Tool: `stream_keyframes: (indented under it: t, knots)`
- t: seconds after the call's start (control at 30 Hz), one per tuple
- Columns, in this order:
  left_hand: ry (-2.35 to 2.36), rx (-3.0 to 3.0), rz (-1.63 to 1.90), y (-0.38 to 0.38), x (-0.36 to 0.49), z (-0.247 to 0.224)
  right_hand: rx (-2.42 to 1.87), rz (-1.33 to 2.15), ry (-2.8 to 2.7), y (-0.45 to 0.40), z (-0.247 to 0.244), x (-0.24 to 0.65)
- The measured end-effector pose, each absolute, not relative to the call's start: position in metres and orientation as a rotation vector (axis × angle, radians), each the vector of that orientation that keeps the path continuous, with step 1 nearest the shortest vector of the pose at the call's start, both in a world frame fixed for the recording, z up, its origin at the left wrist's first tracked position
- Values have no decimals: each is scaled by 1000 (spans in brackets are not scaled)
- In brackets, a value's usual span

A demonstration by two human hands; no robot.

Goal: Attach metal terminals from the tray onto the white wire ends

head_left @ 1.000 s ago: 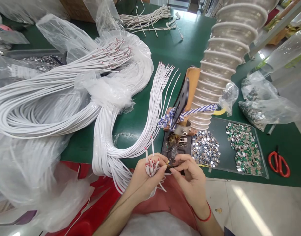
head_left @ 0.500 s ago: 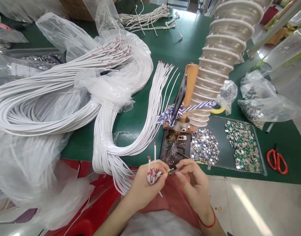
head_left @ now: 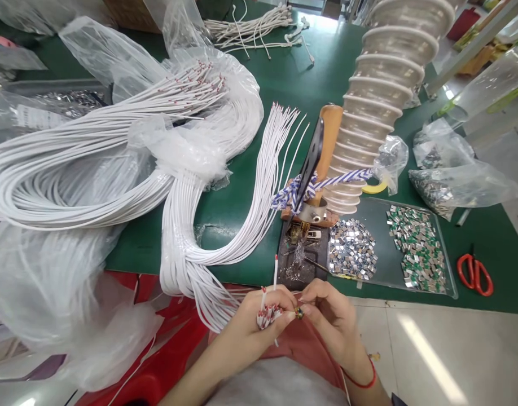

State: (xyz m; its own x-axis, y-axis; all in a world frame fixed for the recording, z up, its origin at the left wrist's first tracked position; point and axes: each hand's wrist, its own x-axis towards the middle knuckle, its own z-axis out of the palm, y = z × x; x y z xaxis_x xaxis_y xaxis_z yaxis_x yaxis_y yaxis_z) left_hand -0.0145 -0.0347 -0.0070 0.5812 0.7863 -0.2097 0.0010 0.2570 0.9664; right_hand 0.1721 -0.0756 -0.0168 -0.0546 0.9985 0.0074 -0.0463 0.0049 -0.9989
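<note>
A green tabletop (head_left: 237,248) carries a long bundle of white wires (head_left: 191,225) on plastic bags, with a ribbed duct (head_left: 390,73) rising beside a tray (head_left: 369,208) of metal clips (head_left: 352,248). Red scissors (head_left: 474,274) lie further right. Just past the tabletop's edge, above a pink apron (head_left: 301,349), the left hand (head_left: 259,327) has its grip clenched around a small bunch of red-tipped wire ends (head_left: 267,316). The right hand (head_left: 335,321) pinches a tiny brass piece (head_left: 299,313) against them.

That pinch looks like the weak point: any slackening could drop the piece into the apron's folds or onto the floor. A tug from the bundle's weight could drag wire ends from the left grip, and a careless arm could scatter the clips. The fingers hide most of the piece, so whether a wire sits inside it cannot be told.
</note>
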Motion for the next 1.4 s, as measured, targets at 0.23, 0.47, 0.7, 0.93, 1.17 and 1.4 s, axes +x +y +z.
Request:
stream_keyframes:
  t: [0.23, 0.47, 0.7, 0.93, 1.17, 1.4]
  knots:
    - [789, 1239, 620, -34, -13, -5, -1096, 1266, -1197, -76, -17, 172]
    - [835, 1386, 572, -34, -16, -4, -1167, 1254, -1252, -76, -18, 175]
    - [912, 1391, 635, -31, -13, -4, -1242, 1200, -1294, -75, -21, 173]
    - [1045, 1389, 717, -21, -11, -4, -1358, 961, -1319, -75, -20, 177]
    - [1109, 1291, 698, -9, -5, -3, -1403, 777, -1451, -66, -16, 171]
    - [1131, 1266, 691, -1, -2, -5, -1379, 663, -1436, -56, -16, 164]
